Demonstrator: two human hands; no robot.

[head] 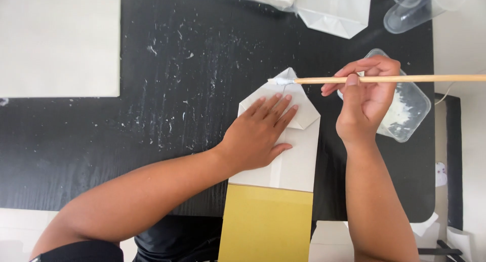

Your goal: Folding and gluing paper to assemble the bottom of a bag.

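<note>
My left hand lies flat, fingers together, pressing on a folded white paper bag on the black table. The bag's far end is folded into a point, and its near part is yellow. My right hand grips a long wooden brush held level. Its white, glue-laden tip touches the pointed flap just beyond my left fingertips.
A clear plastic tub with white paste sits behind my right hand. Stacked clear cups and another folded white bag lie at the far edge. A large white sheet covers the far left. Dried white specks dot the black table.
</note>
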